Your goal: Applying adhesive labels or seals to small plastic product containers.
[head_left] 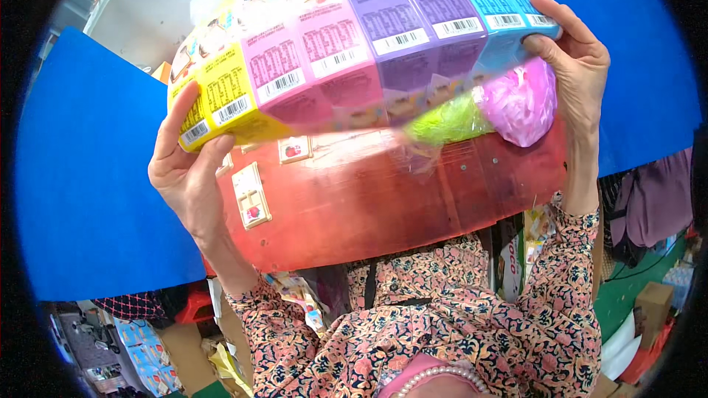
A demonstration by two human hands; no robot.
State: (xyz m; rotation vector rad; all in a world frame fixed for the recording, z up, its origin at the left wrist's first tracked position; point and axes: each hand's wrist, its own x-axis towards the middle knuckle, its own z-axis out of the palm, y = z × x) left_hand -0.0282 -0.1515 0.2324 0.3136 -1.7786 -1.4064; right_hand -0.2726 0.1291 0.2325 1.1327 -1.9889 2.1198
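From my remote seat, I see both hands lifting a shrink-wrapped row of boxes (346, 37), yellow through pink and purple to blue, above a red board (369, 199). The left hand (188, 173) clamps its yellow end, the right hand (579, 66) its blue end, beside a pink bag (520, 103).

The person wears a long-sleeved blouse printed all over with a dense floral and paisley pattern in pink, coral, cream and black. Its sleeves reach down to both wrists, ending in snug cuffs. Both hands are bare, without gloves, rings or a watch showing.
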